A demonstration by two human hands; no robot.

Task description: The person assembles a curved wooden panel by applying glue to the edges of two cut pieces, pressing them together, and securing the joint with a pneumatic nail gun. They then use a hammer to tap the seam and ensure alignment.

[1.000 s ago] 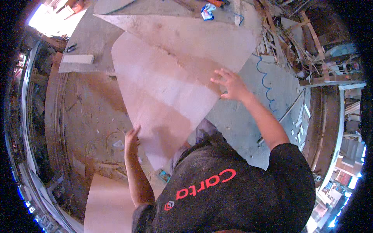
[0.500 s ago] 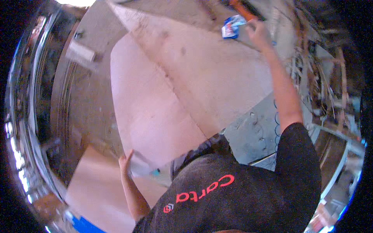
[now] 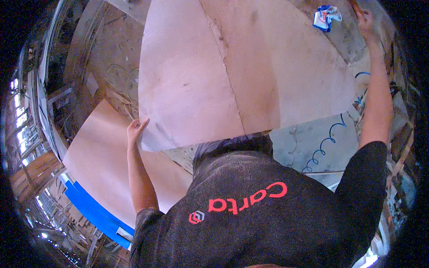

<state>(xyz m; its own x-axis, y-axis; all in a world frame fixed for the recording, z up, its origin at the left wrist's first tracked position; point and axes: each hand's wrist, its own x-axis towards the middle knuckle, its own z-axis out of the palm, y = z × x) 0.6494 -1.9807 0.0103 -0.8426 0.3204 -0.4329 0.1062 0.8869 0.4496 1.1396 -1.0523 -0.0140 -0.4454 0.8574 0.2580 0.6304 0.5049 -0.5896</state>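
A large, thin pinkish-brown sheet [image 3: 183, 85] spreads in front of me, with a ragged seam running down it toward my waist. My left hand [image 3: 136, 128] grips its near left corner, thumb on top and the other fingers at the edge. At the far right, my right hand [image 3: 365, 21] is closed around an orange-brown object [image 3: 354, 5]. Most of that object is cut off by the picture's rim, so its kind is unclear. A crumpled blue and white packet [image 3: 326, 18] lies left of my right hand, beyond the sheet.
Another pinkish sheet [image 3: 107, 156] lies at the lower left, beside a bright blue strip [image 3: 91, 210]. A blue coiled hose [image 3: 328, 140] crosses the grey surface [image 3: 290, 152] at right. Wooden boards [image 3: 35, 174] stand at the far left.
My view has shifted, so the sheet and packet appear higher and farther right. My right hand now reaches near the upper right rim, and the orange object is mostly out of view. My left hand stays at the sheet's corner.
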